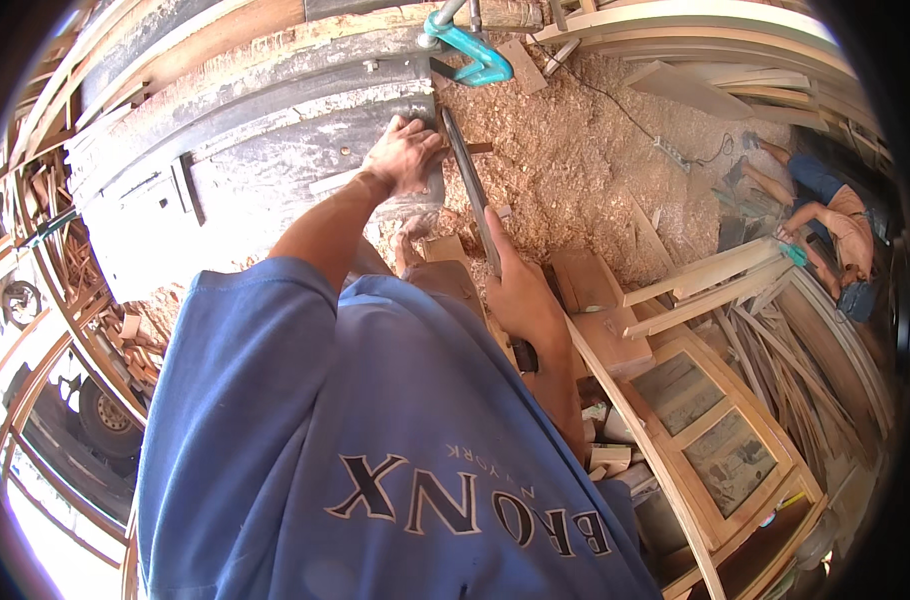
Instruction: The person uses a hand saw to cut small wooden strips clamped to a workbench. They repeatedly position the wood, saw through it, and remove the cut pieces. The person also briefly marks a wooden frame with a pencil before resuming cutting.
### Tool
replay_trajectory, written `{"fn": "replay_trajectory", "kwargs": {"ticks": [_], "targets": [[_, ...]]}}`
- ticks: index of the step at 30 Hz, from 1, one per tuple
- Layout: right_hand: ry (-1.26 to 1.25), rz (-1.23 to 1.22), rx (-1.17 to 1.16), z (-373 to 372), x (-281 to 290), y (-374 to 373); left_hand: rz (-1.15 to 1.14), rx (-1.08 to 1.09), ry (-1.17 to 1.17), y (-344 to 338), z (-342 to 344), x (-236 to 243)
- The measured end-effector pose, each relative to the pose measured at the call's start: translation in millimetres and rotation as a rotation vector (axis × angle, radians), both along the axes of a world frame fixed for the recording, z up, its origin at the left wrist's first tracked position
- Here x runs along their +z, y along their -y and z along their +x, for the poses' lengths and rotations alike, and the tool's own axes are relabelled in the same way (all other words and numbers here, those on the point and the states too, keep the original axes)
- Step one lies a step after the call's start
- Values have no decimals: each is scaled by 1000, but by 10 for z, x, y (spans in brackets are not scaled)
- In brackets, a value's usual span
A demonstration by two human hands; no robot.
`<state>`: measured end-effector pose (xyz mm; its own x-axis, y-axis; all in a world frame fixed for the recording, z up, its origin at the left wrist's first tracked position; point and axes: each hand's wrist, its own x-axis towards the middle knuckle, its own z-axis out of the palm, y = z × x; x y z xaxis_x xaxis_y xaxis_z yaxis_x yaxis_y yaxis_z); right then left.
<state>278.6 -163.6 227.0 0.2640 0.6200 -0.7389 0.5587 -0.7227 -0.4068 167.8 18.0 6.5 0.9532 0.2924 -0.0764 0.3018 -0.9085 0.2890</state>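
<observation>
At the right end of the workbench [265, 135], my left hand [407, 157] is closed, its fingers curled down at the edge. A short brown strip of wood [480, 148] sticks out past that hand, over the bench edge. My right hand [523, 290] grips a long, narrow grey metal tool [465, 165] that slants up and away. Its far tip lies just right of my left hand, and it crosses near the wood strip; whether they touch I cannot tell. The tool shows nearly edge-on, so its exact kind is unclear.
A teal clamp [480, 55] sits at the bench's far corner. Wood shavings [565, 150] cover the floor. Beside my right arm are a framed wooden panel [715, 440] and a long batten [635, 430]. Another person [835, 220] works at the right with boards [715, 285].
</observation>
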Motion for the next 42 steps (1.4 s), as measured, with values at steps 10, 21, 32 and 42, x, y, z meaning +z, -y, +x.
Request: {"fn": "replay_trajectory", "kwargs": {"ticks": [10, 21, 32, 42], "targets": [[96, 22, -33, -135, -222, 69, -131, 24, 157, -38, 3, -73], [-65, 198, -413, -359, -797, 1905, -101, 20, 2, -38, 14, -1], [123, 351, -375, 335, -1187, 2312, -29, 186, 39, 111, -61, 336], [148, 825, 401, 182, -1527, 269, -295, 1483, 1074, 721, -2111, 1283]]}}
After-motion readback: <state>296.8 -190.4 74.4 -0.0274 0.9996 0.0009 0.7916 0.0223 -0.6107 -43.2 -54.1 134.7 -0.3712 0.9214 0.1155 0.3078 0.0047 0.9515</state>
